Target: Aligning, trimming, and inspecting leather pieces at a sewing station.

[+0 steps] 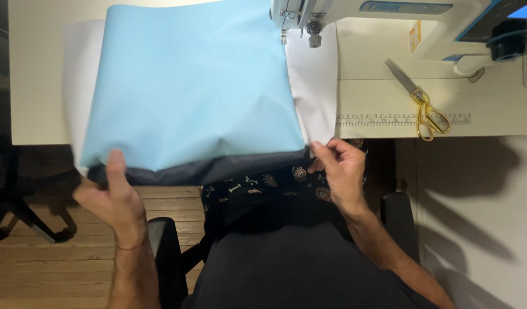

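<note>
A large sheet of light blue fabric point(189, 86) lies spread over the table point(34, 86) in the upper middle of the frame, and its near edge hangs a little over the table's front edge. Under it there is a white layer point(318, 86), which shows at the left and right sides, and a dark grey layer point(217, 169), which shows as a band along the bottom edge. The left hand point(111, 191), in the lower left of the frame, holds the lower left corner of the fabric; the fingers are closed on the edge with the thumb lying on top of the blue sheet. The right hand point(338, 169), at the middle right, pinches the lower right corner of the layers between thumb and fingers. At the top of the frame, right of center, stands a white sewing machine point(389, 23), and its needle part is just at the upper right edge of the blue fabric. Gold-handled scissors point(421, 103) lie on the table in the upper right, well apart from both hands, beside a printed ruler strip point(378, 119).
</note>
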